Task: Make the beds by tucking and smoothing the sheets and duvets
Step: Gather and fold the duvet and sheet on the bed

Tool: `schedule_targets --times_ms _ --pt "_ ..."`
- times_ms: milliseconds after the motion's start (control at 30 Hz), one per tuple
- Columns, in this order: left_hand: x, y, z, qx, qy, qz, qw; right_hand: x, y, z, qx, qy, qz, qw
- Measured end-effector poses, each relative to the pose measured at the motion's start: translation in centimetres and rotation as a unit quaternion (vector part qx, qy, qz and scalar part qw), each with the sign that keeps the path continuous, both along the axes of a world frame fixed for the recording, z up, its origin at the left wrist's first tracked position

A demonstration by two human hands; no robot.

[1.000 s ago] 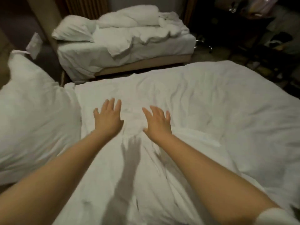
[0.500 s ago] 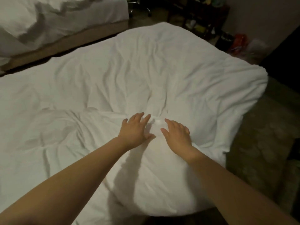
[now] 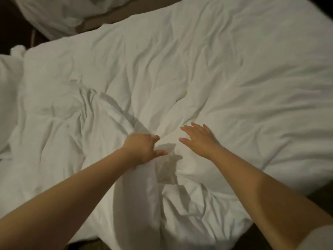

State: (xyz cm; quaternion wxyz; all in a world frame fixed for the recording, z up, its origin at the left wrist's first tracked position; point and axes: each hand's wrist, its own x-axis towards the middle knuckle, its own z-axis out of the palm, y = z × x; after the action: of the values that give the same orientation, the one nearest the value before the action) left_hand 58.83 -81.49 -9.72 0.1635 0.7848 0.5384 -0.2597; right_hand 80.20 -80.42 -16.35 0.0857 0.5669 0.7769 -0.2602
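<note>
A wrinkled white duvet (image 3: 207,73) covers the near bed and fills most of the head view. My left hand (image 3: 143,147) grips a raised fold of the duvet near the middle, its fingers curled into the cloth and the fold bunching up behind it to the left. My right hand (image 3: 198,138) lies flat on the duvet just to the right, fingers straight and spread. A small gap of creased cloth separates the two hands.
A white pillow (image 3: 9,105) lies at the left edge of the near bed. The second bed (image 3: 54,17), with white bedding and a brown base, stands across a dark floor gap at the top left. Dark floor shows along the bottom edge.
My left hand went from flat on the duvet to gripping a fold of it. The right hand stayed flat. The view swung back left, so the duvet's far right corner is out of sight.
</note>
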Motion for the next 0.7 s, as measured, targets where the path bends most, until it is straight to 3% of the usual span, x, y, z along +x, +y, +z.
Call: schedule_targets --times_ms 100,200,267,400,500,600,700 --pt "-1.0 -0.4 -0.1 -0.063 0.068 0.025 0.995 0.0 1.5 -1.6 -0.035 -0.062 0.134 0.988" --pt "-1.1 -0.4 0.0 -0.094 0.057 0.038 0.993 0.7 1.5 -1.7 -0.087 -0.145 0.211 0.963" --pt "-1.2 0.0 0.3 -0.077 0.008 0.073 0.994 1.9 1.6 -0.7 -0.141 -0.137 0.201 0.960" --pt "-0.2 2.2 1.3 0.014 -0.076 0.085 0.993 5.4 3.6 2.4 -0.196 -0.032 0.054 0.979" --pt "0.9 4.8 2.4 0.116 -0.136 0.088 0.980 8.0 6.8 5.9 -0.114 0.020 -0.057 0.992" --pt "0.4 9.1 4.3 0.228 -0.169 0.137 0.949 11.6 10.5 9.6 0.063 0.033 -0.209 0.975" --pt "-1.1 13.7 5.1 0.276 -0.148 0.173 0.934 14.6 13.5 12.3 0.223 -0.041 -0.235 0.945"
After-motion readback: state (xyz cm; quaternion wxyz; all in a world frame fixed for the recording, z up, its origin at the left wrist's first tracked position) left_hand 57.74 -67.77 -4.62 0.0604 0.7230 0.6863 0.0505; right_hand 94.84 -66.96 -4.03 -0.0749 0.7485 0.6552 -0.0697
